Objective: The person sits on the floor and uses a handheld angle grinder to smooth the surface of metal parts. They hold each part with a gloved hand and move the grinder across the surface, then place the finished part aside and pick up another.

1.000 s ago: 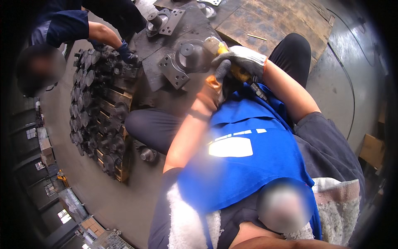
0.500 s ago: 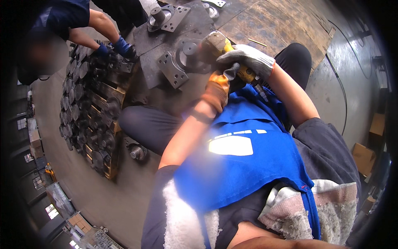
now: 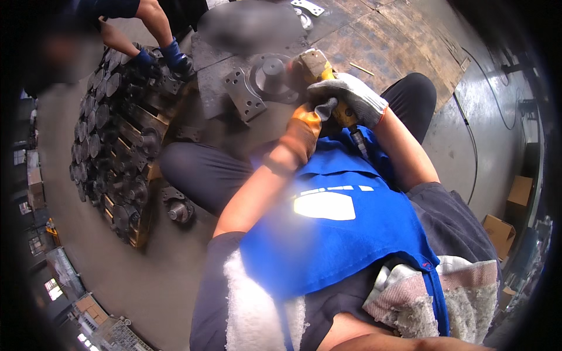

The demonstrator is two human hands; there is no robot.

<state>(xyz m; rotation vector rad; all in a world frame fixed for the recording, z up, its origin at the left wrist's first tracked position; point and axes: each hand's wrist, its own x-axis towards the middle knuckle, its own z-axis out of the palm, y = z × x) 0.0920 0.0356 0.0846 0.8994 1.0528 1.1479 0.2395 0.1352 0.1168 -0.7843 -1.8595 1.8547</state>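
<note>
Both my hands are closed round a yellow angle grinder [image 3: 314,62] with a metal head. My left hand [image 3: 302,130], in an orange glove, grips the dark side handle. Over the grinder's yellow body lies my right hand [image 3: 351,97], in a whitish glove with its fingers wrapped round. The head is beside a round metal flange [image 3: 272,75] with a raised hub. A blur hides the disc, so I cannot tell whether it touches the flange. Left of the flange is a metal plate [image 3: 242,96] with several holes. A hose fitting [image 3: 358,142] runs from the grinder's rear.
At left, a wooden pallet [image 3: 140,238] holds several stacked metal parts. Another person's blue-gloved hands [image 3: 175,61] reach onto it. One flanged part [image 3: 178,209] lies on the floor beside it. A stained board [image 3: 404,44] lies beyond my knee; a black cable [image 3: 468,140] crosses the floor at right.
My whole view has shifted slightly, the pallet and floor parts moving left in it. Both hands keep their hold on the grinder, whose head is still beside the flange.
</note>
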